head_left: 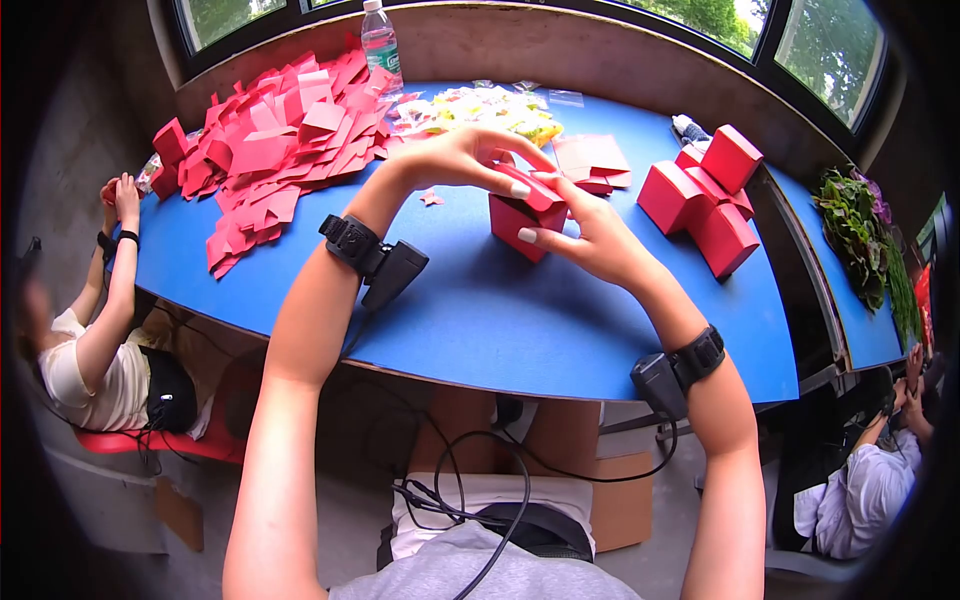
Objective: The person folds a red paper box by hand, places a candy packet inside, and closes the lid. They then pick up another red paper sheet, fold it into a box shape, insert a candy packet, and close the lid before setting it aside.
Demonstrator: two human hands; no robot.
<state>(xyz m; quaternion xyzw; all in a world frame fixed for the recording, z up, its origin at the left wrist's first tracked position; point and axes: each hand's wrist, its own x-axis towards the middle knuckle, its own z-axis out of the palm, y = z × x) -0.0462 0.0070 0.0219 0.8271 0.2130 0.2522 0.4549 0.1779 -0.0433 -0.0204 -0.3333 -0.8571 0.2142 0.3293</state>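
A small red box (518, 225) stands on the blue table in front of me, its top part slightly tilted. My left hand (462, 160) arches over it from the left, with fingertips on its top. My right hand (596, 236) holds the box from the right, thumb on the front face and index finger near the top edge. Both hands are closed around the box. Behind it lie flat red card pieces (592, 160), and a pile of small colourful wrapped items (490, 112) is further back. A small red scrap (431, 198) lies left of the box.
A large heap of red card pieces (270, 140) covers the back left, beside a clear bottle (380, 48). Several finished red boxes (700, 195) are stacked at the right. A co-worker (100, 340) sits at the left; another person (870, 480) is at the lower right.
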